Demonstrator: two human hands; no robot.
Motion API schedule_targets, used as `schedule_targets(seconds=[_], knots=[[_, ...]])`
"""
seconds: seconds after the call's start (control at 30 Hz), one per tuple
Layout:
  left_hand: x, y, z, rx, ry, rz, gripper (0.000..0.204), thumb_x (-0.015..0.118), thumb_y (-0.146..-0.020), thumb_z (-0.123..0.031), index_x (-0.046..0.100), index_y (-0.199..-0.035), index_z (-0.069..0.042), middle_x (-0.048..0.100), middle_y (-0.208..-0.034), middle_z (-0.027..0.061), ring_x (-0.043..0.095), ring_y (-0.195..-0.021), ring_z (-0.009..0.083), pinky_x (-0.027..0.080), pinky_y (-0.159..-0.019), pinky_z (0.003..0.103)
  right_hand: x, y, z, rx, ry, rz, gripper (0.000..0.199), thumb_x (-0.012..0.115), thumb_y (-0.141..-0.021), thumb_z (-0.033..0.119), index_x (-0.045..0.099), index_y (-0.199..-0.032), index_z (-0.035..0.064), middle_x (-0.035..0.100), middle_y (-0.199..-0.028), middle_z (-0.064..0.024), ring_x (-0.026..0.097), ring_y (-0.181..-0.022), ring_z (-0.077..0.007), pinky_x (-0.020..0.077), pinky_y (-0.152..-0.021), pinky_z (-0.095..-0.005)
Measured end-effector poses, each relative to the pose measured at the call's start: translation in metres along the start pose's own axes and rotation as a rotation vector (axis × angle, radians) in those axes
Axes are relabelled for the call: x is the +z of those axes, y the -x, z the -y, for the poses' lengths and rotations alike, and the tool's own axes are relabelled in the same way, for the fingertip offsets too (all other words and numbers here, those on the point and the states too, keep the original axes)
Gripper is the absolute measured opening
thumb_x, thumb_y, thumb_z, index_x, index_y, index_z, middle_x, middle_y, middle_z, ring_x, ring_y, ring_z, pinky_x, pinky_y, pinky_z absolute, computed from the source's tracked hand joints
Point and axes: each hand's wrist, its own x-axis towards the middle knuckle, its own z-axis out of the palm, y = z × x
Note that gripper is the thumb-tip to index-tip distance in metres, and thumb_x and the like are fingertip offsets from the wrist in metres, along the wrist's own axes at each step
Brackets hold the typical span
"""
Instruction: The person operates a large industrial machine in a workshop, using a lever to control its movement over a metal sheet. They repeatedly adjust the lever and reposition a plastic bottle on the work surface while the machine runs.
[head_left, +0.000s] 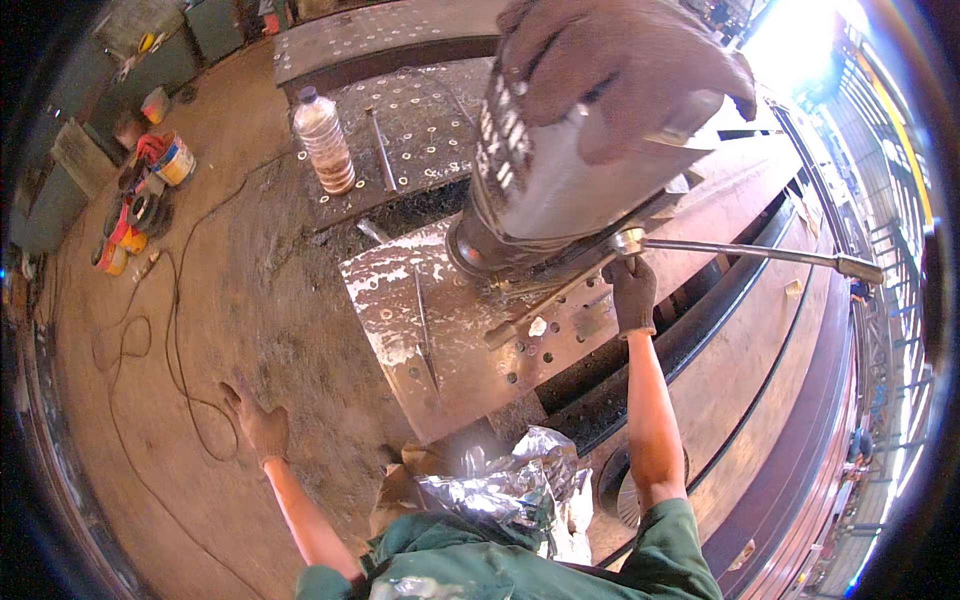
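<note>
My left hand (262, 422), in a brown glove, is held out over the floor on the left. Its fingers are apart with nothing in them. My gloved right hand (634, 297) is closed at the round metal head of a long-handled socket wrench (760, 251), whose handle points right. Beside that hand, a flat metal bar (550, 305) slants over a drilled steel plate (400, 310) with flaking white paint. A large grey curved metal piece (570, 190) rises from the plate. Over its top is a blurred brown glove (620, 70); whether another person's hand fills it, I cannot tell.
A plastic bottle (325, 142) and a metal rod (382, 150) are on the drilled table behind. Buckets (172, 160) and a trailing cable (175, 340) are on the floor at left. Crumpled silver foil (520, 490) lies against my front. Long steel beams (740, 400) run along the right.
</note>
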Motion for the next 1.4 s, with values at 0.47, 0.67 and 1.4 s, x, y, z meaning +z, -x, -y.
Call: schedule_targets(seconds=[0.47, 0.67, 1.4], knots=[[-0.015, 0.035, -0.015, -0.079, 0.028, 0.058, 0.096, 0.081, -0.078, -0.015, 0.038, -0.164, -0.014, 0.026, -0.169, 0.0303, 0.027, -0.157, 0.0455, 0.031, -0.125, 0.048, -0.011, -0.011, 0.046, -0.062, 0.688, -0.023, 0.032, 0.064, -0.096, 0.038, 0.077, -0.105, 0.0101, 0.072, -0.092, -0.0255, 0.070, -0.090, -0.0469, 0.0544, -0.076, -0.0552], [-0.034, 0.047, -0.004, -0.097, 0.042, 0.073, 0.087, 0.080, -0.081, -0.021, 0.044, -0.159, -0.009, 0.031, -0.169, 0.0256, 0.035, -0.154, 0.0433, 0.035, -0.123, 0.049, -0.039, -0.028, 0.063, -0.226, 0.920, 0.049, 0.037, 0.066, -0.094, 0.051, 0.081, -0.104, 0.0183, 0.076, -0.087, -0.0179, 0.075, -0.083, -0.0397, 0.0579, -0.074, -0.0511], [-0.007, 0.045, -0.090, 0.082, 0.103, 0.233, 0.068, 0.077, -0.086, -0.033, 0.058, -0.148, -0.010, 0.052, -0.157, 0.0220, 0.049, -0.145, 0.0420, 0.042, -0.117, 0.048, -0.095, -0.059, 0.127, -0.587, 1.257, 0.150, 0.029, 0.073, -0.089, 0.044, 0.075, -0.083, 0.0161, 0.073, -0.074, -0.0154, 0.074, -0.071, -0.0376, 0.0573, -0.064, -0.0501]])
